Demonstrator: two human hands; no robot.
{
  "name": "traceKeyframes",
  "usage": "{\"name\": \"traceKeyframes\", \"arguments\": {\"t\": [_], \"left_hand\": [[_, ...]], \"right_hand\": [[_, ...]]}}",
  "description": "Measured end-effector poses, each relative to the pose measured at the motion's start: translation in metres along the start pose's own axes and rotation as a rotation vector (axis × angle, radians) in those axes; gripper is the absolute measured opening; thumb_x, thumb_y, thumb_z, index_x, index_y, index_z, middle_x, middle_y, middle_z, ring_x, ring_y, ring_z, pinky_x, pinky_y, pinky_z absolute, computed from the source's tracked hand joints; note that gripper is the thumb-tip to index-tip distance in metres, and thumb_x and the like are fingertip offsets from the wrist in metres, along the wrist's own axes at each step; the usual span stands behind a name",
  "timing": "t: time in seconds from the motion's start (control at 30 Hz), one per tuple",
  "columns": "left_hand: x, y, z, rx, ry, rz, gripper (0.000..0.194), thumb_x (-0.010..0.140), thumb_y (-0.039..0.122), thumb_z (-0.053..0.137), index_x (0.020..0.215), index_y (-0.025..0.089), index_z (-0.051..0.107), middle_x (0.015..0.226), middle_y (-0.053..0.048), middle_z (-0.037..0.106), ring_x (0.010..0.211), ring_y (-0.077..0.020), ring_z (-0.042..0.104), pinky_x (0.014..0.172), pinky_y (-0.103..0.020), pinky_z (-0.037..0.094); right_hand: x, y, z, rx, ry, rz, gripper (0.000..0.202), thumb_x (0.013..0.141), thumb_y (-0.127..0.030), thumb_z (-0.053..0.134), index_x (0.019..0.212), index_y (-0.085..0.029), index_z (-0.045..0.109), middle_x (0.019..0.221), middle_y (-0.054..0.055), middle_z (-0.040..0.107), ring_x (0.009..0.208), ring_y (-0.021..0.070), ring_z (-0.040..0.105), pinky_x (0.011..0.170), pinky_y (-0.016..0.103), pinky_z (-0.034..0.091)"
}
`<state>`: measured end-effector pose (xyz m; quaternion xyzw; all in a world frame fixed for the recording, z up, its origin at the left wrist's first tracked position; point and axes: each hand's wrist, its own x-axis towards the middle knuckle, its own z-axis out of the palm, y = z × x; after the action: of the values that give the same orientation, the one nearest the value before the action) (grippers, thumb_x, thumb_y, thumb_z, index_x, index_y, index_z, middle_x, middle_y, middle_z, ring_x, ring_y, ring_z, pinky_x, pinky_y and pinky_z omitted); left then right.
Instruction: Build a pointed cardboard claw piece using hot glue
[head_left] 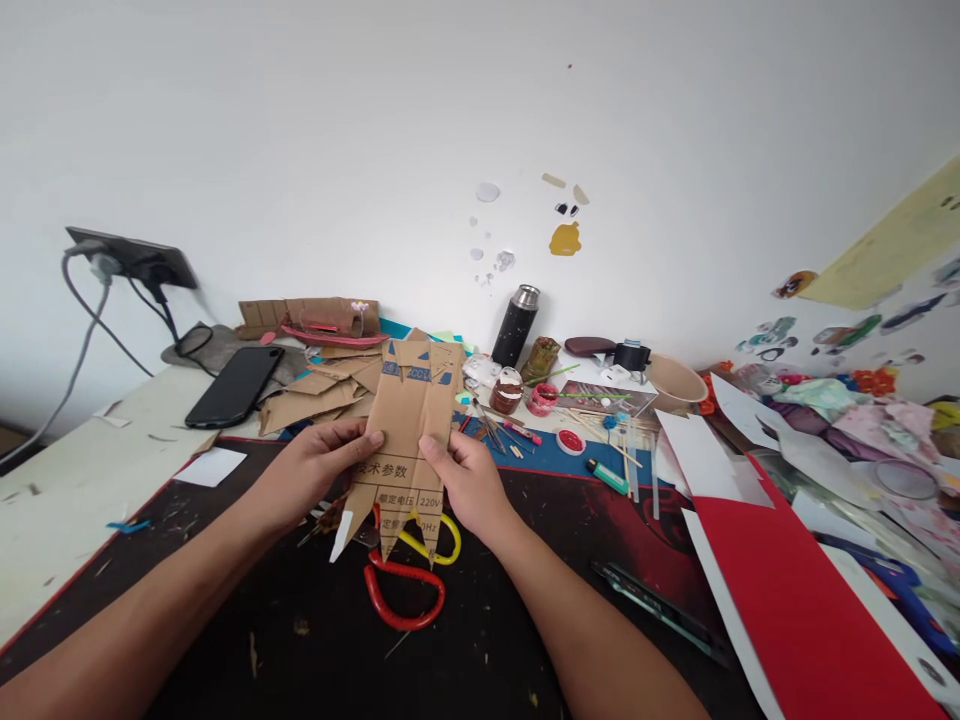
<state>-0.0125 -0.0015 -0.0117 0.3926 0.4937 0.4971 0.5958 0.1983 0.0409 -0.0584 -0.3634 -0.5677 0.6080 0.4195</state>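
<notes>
Between my two hands is a folded piece of cardboard (405, 420), raised over the dark mat. Its lower edge is cut into points, and printed characters and a blue strip run across it. My left hand (330, 462) pinches the left edge, thumb in front. On the right edge, my right hand (469, 475) grips it the same way, thumb pressed near a crease. Under the cardboard lie scissors with a red handle (405, 598) and a yellow handle (450, 540); their blades are mostly hidden. A white scrap (341, 537) shows by the lower left point.
Cardboard scraps (315, 405) and a black phone (235, 386) lie at the back left. Behind stand a black flask (516, 325), a brown jar (507, 390) and a red paint pot (541, 400). A utility knife (656, 608) and red sheet (810, 590) lie right.
</notes>
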Motion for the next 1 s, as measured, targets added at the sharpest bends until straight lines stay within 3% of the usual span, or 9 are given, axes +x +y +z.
{"name": "traceKeyframes", "arguments": {"t": [0.3,0.67,0.83,1.0], "left_hand": [[-0.002,0.000,0.002,0.105,0.032,0.041,0.057,0.057,0.064,0.106,0.091,0.022,0.090,0.084,-0.009,0.088,0.068,-0.0287,0.079,0.070,-0.041,0.072],[-0.006,0.009,0.006,0.218,0.053,0.083,0.056,0.055,0.063,0.106,0.092,0.023,0.090,0.089,-0.007,0.089,0.075,-0.0309,0.079,0.073,-0.040,0.071],[-0.006,0.009,0.010,0.193,0.066,0.062,0.055,0.053,0.061,0.107,0.088,0.022,0.089,0.076,-0.005,0.084,0.067,-0.0288,0.076,0.065,-0.038,0.069],[-0.005,0.003,0.006,0.097,0.068,0.071,0.055,0.056,0.062,0.107,0.090,0.022,0.089,0.083,-0.007,0.087,0.071,-0.0289,0.079,0.067,-0.037,0.069]], "right_hand": [[-0.002,0.002,0.001,-0.134,0.029,-0.049,0.050,0.097,-0.070,0.075,0.098,-0.020,0.080,0.084,0.005,0.075,0.086,0.0256,0.069,0.074,0.035,0.057],[-0.003,0.006,0.001,-0.161,0.025,-0.064,0.046,0.100,-0.064,0.073,0.101,-0.019,0.081,0.091,0.006,0.078,0.087,0.0255,0.070,0.076,0.036,0.057],[-0.003,0.003,0.002,-0.109,0.027,-0.051,0.046,0.098,-0.066,0.076,0.101,-0.021,0.082,0.094,0.007,0.080,0.098,0.0291,0.073,0.083,0.039,0.061],[-0.003,-0.007,0.005,0.075,-0.017,-0.027,0.055,0.090,-0.076,0.081,0.101,-0.022,0.081,0.097,0.005,0.081,0.093,0.0269,0.076,0.089,0.041,0.062]]}}
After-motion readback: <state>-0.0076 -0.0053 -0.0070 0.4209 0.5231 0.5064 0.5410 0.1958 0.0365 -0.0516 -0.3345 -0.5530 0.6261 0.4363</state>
